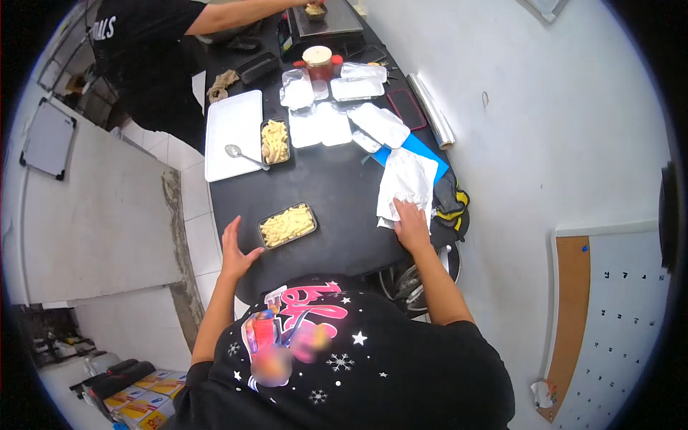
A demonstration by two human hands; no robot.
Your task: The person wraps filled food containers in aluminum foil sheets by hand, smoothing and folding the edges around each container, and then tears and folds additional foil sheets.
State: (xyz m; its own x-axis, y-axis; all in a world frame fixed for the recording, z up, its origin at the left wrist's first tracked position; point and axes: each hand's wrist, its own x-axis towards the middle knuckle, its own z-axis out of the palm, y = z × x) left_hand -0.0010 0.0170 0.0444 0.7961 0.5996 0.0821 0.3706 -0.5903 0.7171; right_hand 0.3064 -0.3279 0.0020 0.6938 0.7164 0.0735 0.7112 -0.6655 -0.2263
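Observation:
A black tray of pasta (287, 225) in pale sauce rests on the dark table in front of me. Just left of it is my left hand (239, 251), its thumb and fingers spread around the near left corner, holding nothing. On the right, my right hand (411, 225) has its fingers closed on the near edge of a foil sheet (407, 179), part of a small pile. Under the foil lies a blue folder (428, 152). Farther off, a second pasta tray (275, 142) stands beside a white board (233, 136) with a metal spoon (247, 155) across its edge.
Several foil lids (322, 123) lie across the table's middle. Behind them are a red pot (320, 66), black containers (258, 67) and a scale (322, 25). A phone (406, 109) and foil roll (432, 111) line the wall. A co-worker (147, 64) reaches over the scale.

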